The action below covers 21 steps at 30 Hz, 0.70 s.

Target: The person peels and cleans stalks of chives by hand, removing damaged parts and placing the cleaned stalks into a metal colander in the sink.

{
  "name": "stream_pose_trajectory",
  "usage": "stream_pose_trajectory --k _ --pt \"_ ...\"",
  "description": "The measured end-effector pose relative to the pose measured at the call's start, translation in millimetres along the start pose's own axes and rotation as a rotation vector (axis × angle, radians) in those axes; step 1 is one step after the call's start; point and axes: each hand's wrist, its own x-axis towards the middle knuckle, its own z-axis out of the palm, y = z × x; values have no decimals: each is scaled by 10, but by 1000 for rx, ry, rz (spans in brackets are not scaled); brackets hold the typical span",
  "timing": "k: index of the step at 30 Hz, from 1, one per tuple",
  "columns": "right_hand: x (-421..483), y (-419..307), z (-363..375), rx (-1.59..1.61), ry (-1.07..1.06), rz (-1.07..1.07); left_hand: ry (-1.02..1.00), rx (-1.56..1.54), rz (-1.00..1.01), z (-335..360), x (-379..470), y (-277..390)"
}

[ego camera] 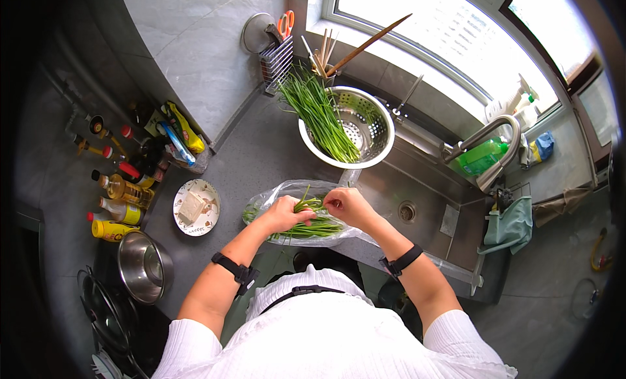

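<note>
My left hand (288, 215) holds a small bunch of green chives (309, 203) between thumb and fingers. Close by on the right, my right hand (349, 205) has its fingers curled at the ends of those stalks; whether it pinches one is too small to tell. Beneath both hands, a clear plastic bag (279, 187) lies on the counter with more chives (318, 227) on it. Beyond them stands a stainless steel colander (376, 142), partly over the sink's edge. A large bundle of chives (318, 115) rests in it, the leafy ends hanging over the left rim.
The steel sink (386, 195) with its curved faucet (513, 134) is at right. At left are a plate (210, 222) bearing a block of tofu (191, 208), a steel bowl (145, 266) and several condiment bottles (124, 191). A utensil rack (276, 61) stands behind.
</note>
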Motion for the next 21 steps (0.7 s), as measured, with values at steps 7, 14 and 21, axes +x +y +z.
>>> stream_pose_trajectory --k 7,14,21 --pt "-27 34 -14 79 34 99 24 5 2 6 4 -9" --pt "4 -7 -74 43 -40 35 21 13 -18 1 -13 37" --pt "-52 173 -69 222 68 195 18 -51 -6 -14 -35 -34"
